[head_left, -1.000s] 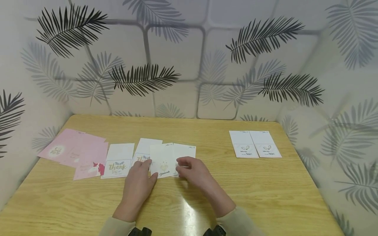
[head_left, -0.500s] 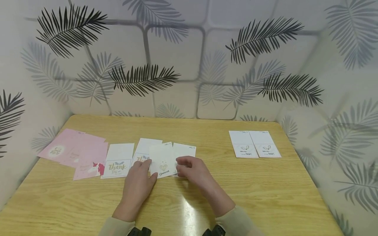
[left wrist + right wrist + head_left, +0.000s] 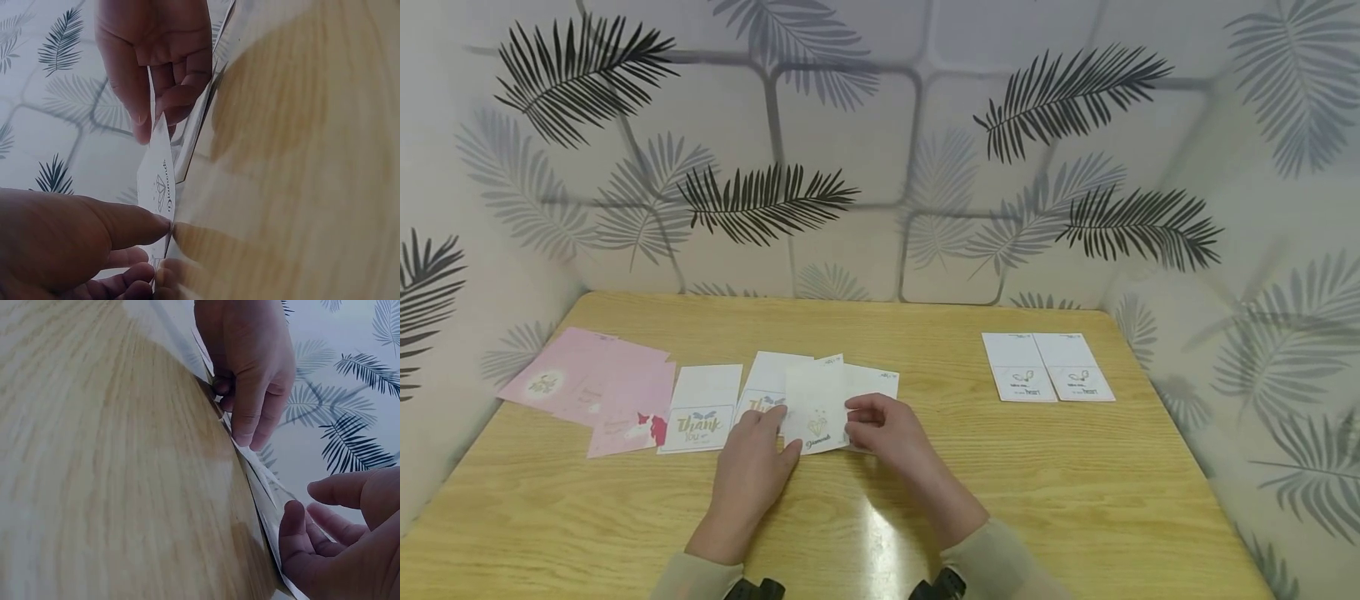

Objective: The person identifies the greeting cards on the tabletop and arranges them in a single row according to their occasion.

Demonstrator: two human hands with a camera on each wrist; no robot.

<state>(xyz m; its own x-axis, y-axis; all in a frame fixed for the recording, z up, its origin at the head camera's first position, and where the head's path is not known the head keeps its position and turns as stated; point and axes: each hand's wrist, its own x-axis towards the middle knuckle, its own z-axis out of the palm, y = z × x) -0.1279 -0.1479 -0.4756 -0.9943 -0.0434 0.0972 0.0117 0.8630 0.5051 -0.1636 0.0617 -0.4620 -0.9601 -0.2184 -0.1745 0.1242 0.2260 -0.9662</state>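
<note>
A cream card (image 3: 815, 408) with a gold diamond and the word "Diamonds" lies between my hands, its right side raised and bent. My left hand (image 3: 751, 475) holds its lower left edge, the thumb at the bottom corner. On the opposite side my right hand (image 3: 895, 437) pinches the right edge between thumb and curled fingers; in the left wrist view this hand (image 3: 156, 50) is above the tilted card (image 3: 157, 181). Behind it, partly covered, lies another white card (image 3: 871, 383). A "Thank you" card (image 3: 767, 375) reaches under my left fingers.
Another "Thank you" card (image 3: 703, 387) lies further left, beside several overlapping pink cards (image 3: 617, 375). Two matching white cards with heart lettering (image 3: 1051, 367) stand side by side at the right. A leaf-patterned wall (image 3: 880, 167) borders the wooden table (image 3: 1037, 483).
The diamond card's right side has risen and bent, and its top edge now slants up to the right. My right hand has shifted slightly left; the left hand has stayed put.
</note>
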